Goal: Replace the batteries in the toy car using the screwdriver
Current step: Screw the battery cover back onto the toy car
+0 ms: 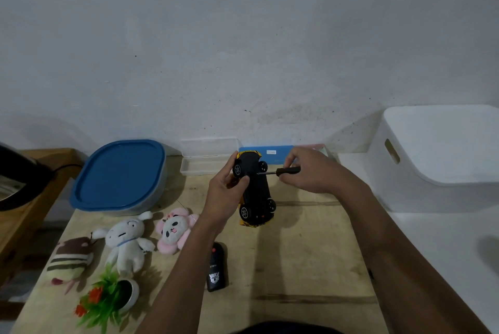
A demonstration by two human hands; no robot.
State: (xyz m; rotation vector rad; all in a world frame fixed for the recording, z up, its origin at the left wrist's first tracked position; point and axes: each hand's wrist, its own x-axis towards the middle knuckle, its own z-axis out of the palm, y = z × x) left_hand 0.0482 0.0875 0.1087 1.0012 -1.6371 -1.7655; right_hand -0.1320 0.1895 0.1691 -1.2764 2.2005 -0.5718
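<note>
- Near the lower centre of the frame a black remote control [216,267] is laid flat on the wooden table [297,266], probably put aside because it is not needed for this step.
- At the lower left, a small potted plant [108,298] on its side and three soft toys [127,244] are kept away from the work.
- In the middle of the frame the toy car [255,187] is held up on its side by the left hand [226,193], which is closed around the body; so the black underside is turned toward the tool.
- The screwdriver [280,171] is gripped at the handle by the right hand [313,171], and its tip is set against the underside, likely at the battery cover screw.
- Farther back, a blue-lidded container [121,174] and an open clear box [208,160] stand by the wall.
</note>
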